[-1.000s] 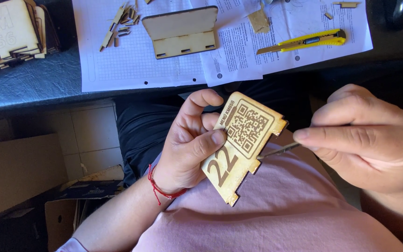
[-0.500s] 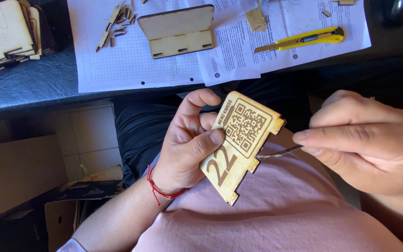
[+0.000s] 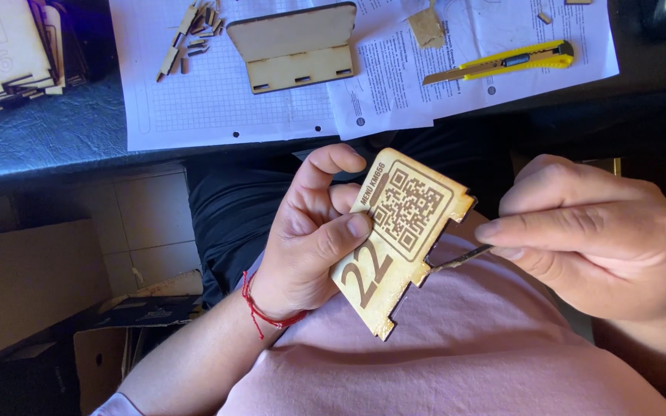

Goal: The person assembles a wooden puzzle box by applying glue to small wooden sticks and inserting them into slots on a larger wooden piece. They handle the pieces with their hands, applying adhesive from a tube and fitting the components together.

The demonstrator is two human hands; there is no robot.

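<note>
Tool tip (image 3: 460, 258) moved into plaque (image 3: 402, 235) notch

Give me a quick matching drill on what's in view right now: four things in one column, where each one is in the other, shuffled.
Things:
1. flat engraved wooden plaque
2. yellow utility knife
3. thin metal tool
4. small heap of wooden offcut slivers

Places:
A. lying on the printed paper sheets at the far right of the desk
B. pinched in the right hand, tip at a notch in the plaque's edge
C. held in the left hand, over the lap
D. on the gridded sheet, left of the folded wooden stand

Pairs: 1-C, 2-A, 3-B, 4-D
</note>
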